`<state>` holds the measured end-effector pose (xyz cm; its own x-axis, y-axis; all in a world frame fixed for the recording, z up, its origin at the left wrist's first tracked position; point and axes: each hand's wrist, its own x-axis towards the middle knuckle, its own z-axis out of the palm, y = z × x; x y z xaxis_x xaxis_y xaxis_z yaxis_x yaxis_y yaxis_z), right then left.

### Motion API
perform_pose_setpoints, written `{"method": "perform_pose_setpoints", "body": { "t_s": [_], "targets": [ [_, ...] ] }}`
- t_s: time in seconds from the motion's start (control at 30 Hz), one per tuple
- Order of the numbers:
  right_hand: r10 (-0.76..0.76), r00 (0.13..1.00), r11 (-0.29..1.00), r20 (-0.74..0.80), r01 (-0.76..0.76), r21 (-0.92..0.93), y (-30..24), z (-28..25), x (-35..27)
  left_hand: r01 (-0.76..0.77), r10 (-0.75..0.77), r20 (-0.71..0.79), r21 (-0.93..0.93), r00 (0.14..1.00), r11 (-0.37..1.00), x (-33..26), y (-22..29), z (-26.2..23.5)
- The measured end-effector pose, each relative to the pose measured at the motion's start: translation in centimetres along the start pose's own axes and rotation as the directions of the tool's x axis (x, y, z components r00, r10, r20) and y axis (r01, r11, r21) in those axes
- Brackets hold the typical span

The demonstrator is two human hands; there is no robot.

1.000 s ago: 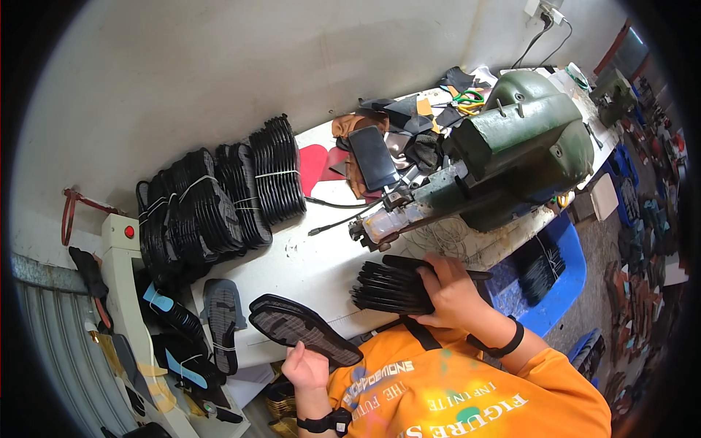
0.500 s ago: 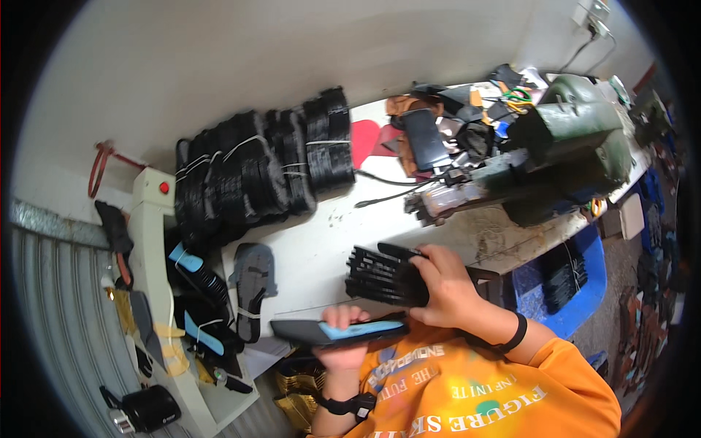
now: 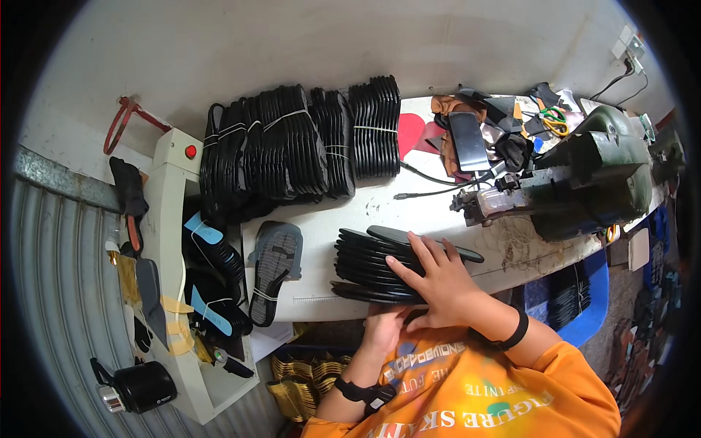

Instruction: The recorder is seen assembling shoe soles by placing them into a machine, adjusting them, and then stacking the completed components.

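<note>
A stack of black shoe soles [image 3: 369,264] is at the table's near edge, in front of my body. Around its right end is my right hand [image 3: 444,281], gripping with fingers spread over the soles and the thumb lower down. My left hand [image 3: 381,332] is under the near side of the stack, bearing it from below; its fingers are mostly hidden. One dark sole on top sticks out to the right past my fingers. Left of the stack, a pair of grey-black soles [image 3: 274,266] tied with a band lies on the white table [image 3: 321,237].
Tied bundles of black soles [image 3: 285,142] stand along the wall. At right is a green machine [image 3: 591,175], beside scraps and a phone [image 3: 468,141]. A blue bin [image 3: 595,299] stands beyond the table edge. Left are a cream-coloured frame [image 3: 164,219] and a black flask [image 3: 150,387].
The blue-topped sole in my left hand is no longer visible separately. My left hand has moved right, under the stack, and my right hand's fingers have spread over it. The view has shifted.
</note>
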<state>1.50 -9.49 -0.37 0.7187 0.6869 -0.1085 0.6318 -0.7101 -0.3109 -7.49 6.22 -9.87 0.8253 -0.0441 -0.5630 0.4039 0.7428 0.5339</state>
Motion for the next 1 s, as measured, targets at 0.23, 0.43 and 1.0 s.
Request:
{"method": "perform_pose_setpoints", "body": {
  "t_s": [0.23,0.43,1.0],
  "targets": [
    [0.33,0.944,0.943,-0.011,-0.329,0.059,1.4,1.7,-1.6,-0.199,0.365,-0.075,0.728,0.928,0.656,-2.4,8.8,-5.0],
    [0.177,0.984,0.977,0.012,-0.177,0.122,1.9,1.0,-0.5,-0.725,0.649,0.481,0.669,0.59,0.163,1.7,12.8,-5.2],
    [0.248,0.945,0.945,-0.215,-0.188,0.267,5.7,5.3,-6.9,-0.727,0.372,0.641,0.472,0.671,0.499,8.0,11.9,-1.2]
  ]
}}
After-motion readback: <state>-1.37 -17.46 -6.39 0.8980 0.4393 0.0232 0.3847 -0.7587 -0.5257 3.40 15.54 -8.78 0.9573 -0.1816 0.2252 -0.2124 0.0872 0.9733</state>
